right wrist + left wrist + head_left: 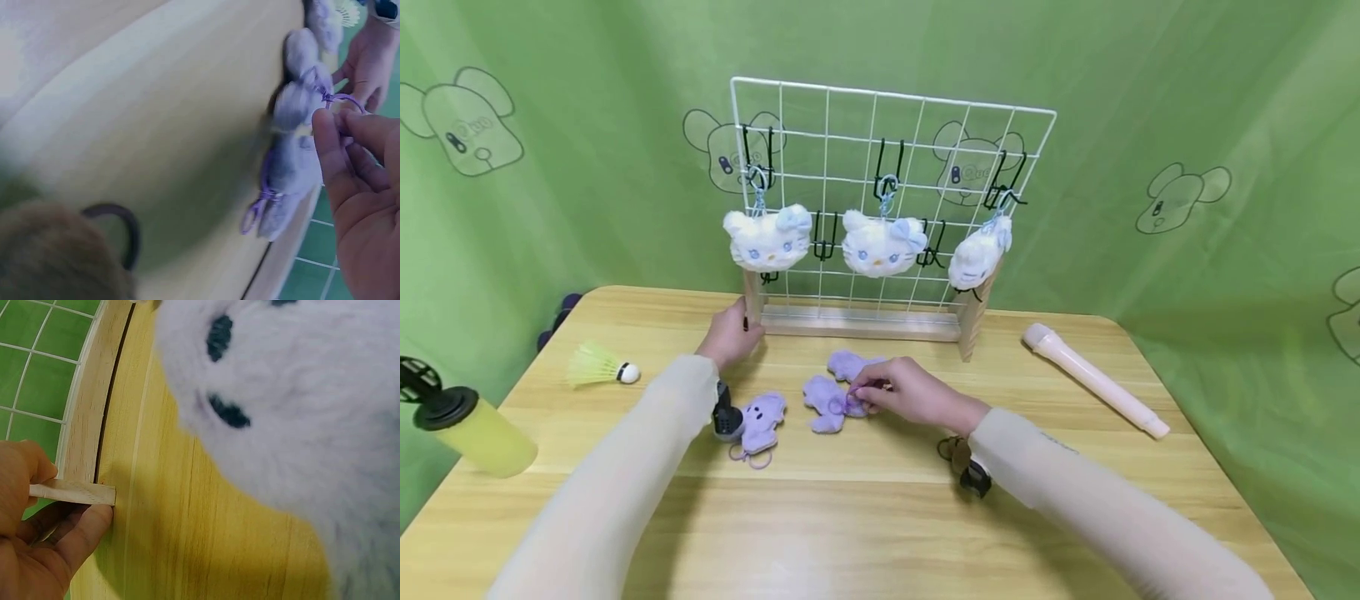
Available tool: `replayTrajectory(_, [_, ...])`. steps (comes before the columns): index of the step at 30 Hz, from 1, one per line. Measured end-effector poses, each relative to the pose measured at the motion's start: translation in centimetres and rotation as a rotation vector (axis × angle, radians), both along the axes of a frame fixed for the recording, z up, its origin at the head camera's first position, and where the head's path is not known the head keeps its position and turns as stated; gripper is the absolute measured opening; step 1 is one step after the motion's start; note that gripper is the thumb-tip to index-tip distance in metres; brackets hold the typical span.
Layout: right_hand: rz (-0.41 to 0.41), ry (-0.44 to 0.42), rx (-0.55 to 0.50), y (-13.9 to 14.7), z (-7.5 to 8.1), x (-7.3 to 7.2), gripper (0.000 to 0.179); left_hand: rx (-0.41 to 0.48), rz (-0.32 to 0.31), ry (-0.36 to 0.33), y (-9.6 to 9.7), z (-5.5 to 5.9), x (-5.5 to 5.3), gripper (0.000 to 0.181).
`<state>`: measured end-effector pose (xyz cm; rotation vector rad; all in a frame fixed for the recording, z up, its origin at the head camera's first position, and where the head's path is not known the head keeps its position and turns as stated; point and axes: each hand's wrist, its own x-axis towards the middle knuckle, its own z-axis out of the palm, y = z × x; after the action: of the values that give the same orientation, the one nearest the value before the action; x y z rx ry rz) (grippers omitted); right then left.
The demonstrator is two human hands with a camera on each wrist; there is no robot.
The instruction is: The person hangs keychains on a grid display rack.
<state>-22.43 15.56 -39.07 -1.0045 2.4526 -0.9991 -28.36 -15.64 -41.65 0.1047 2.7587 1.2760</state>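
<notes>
My left hand (730, 335) grips the wooden upright at the left end of a white wire display rack (857, 323); in the left wrist view, thumb and fingers lie on both sides of the wooden piece (75, 491). My right hand (917, 392) pinches the purple ring (347, 100) of a lilac plush keychain (823, 396) lying in front of the rack. Just behind it lies another lilac plush keychain (847, 364). A third plush, with a small dark-eyed face (763, 423), lies beside my left wrist, its ring toward me.
White cat-head plush keychains (769, 239) hang from black hooks on the rack; other hooks (825, 242) carry nothing. A shuttlecock (602, 367) and yellow bottle (486, 433) are left, a pink microphone (1097, 379) right. Something brown and furry (961, 457) lies under my right wrist.
</notes>
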Motion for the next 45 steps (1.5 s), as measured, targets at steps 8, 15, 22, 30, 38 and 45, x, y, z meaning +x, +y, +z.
replayTrajectory(8, [0.032, 0.136, -0.019, -0.2, 2.2, 0.6, 0.017, 0.002, 0.001, 0.001, 0.0, 0.2, 0.1, 0.062])
replayTrajectory(15, [0.022, 0.08, -0.124, -1.0, 3.4, 0.9, 0.018, -0.001, 0.001, 0.001, -0.2, 0.0, 0.1, 0.061])
replayTrajectory(22, [-0.035, 0.018, -0.252, -1.9, 3.7, 0.7, 0.022, -0.004, 0.003, 0.01, -0.3, -0.4, 0.0, 0.058])
replayTrajectory(30, [-0.114, 0.008, -0.43, -3.3, 4.9, -0.1, 0.022, -0.013, -0.005, 0.021, -0.2, -0.3, 0.1, 0.057])
replayTrajectory(38, [-0.253, -0.008, -0.578, -5.9, 6.6, -2.3, 0.026, -0.027, -0.003, 0.05, -0.2, -0.1, 0.3, 0.056])
replayTrajectory(45, [-0.345, 0.071, -0.625, -7.8, 7.2, -3.9, 0.024, -0.018, -0.005, 0.061, 0.2, 0.2, 0.4, 0.056])
